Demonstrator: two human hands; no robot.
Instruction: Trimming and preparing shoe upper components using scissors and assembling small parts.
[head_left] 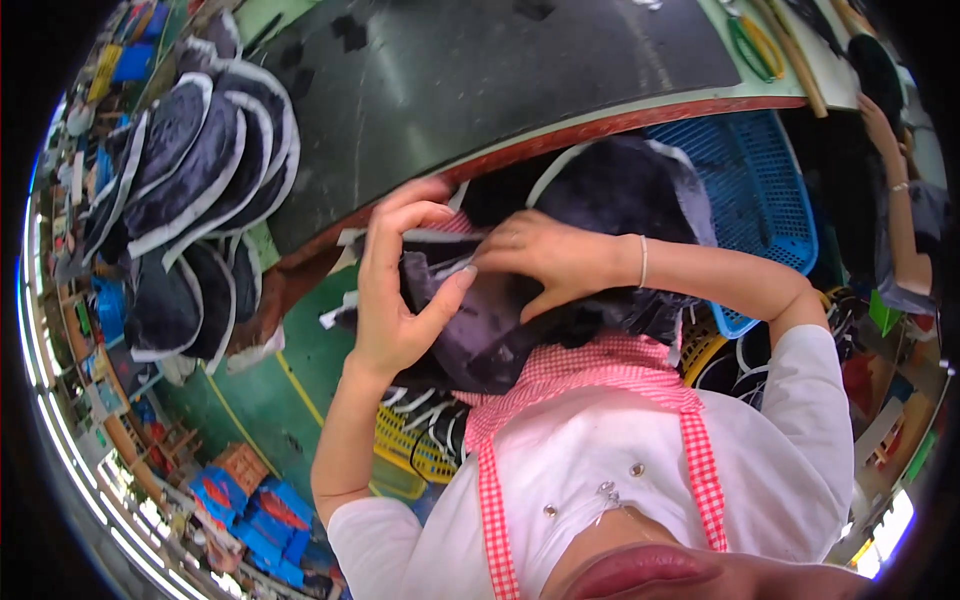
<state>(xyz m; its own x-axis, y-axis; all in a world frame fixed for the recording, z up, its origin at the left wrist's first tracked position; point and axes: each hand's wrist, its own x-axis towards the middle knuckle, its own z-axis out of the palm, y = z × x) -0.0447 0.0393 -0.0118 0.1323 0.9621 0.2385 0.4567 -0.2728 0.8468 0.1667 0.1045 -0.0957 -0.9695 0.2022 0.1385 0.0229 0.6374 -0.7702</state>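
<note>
A dark, soft fabric piece with a pale edge lies across my lap, in front of the red checked apron. My left hand grips its left side, with the thumb on the near face and the long fingers reaching behind the edge. From the right, my right hand bends over the upper edge, fingertips pinching the fabric close to my left thumb. What lies under those fingertips is hidden. Just beyond my right hand rests another dark, rounded fabric piece with a white border.
A black-topped table with a red front edge stands ahead. Dark white-edged pieces are heaped at its left end. Green-handled scissors lie at the far right. A blue basket sits at right, yellow baskets below. Another person's arm shows at far right.
</note>
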